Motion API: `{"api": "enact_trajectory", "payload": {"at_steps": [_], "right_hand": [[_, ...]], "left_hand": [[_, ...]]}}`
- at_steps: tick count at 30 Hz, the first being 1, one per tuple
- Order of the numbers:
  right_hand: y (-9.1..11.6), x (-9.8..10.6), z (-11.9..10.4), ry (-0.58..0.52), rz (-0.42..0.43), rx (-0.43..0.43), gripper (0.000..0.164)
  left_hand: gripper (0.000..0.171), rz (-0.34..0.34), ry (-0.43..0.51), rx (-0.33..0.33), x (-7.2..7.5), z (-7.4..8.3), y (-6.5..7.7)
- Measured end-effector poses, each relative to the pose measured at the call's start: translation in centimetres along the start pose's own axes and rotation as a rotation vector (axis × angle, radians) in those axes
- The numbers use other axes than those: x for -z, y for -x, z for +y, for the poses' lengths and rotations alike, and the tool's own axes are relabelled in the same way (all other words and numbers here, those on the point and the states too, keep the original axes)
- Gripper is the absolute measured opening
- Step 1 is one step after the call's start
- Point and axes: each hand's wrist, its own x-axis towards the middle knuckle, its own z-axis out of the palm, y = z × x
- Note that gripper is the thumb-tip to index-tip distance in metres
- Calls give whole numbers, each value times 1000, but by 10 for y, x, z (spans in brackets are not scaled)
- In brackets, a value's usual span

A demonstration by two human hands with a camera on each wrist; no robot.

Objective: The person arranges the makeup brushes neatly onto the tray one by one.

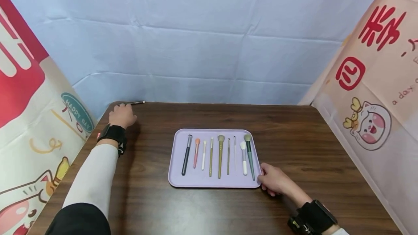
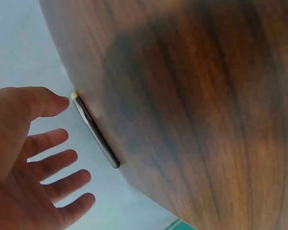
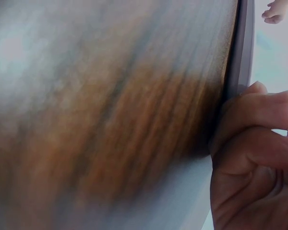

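A lilac tray (image 1: 176, 155) lies on the table with several makeup brushes in a row, among them a thick olive-handled brush (image 1: 220, 159), a coral brush (image 1: 196, 153) and a dark green-handled brush (image 1: 250, 157). My right hand (image 1: 274, 180) grips the tray's near right corner; in the right wrist view its fingers (image 3: 254, 115) are curled at the tray's edge. At the table's far left corner, my left hand (image 1: 122, 115) reaches out beside a slim dark brush (image 2: 97, 132) with a pale tip. The left fingers are spread, and a gap separates them from that brush.
The brown wooden table (image 1: 147, 198) ends at a pale blue cloth backdrop (image 1: 196, 46). Printed cloths hang along both sides, the left one (image 1: 42, 119) close to my left arm and the right one (image 1: 369, 155) beyond the table's edge.
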Motion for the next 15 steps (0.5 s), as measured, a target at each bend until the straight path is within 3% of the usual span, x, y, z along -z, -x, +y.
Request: {"api": "enact_trajectory", "payload": {"at_steps": [5, 15], "right_hand": [[1, -2, -1, -4, -7, -5, 10], [1, 0, -1, 2, -10, -12, 10]], "left_hand": [[53, -4, 7, 7, 2, -8, -10], [55, -5, 8, 3, -2, -8, -21]]}}
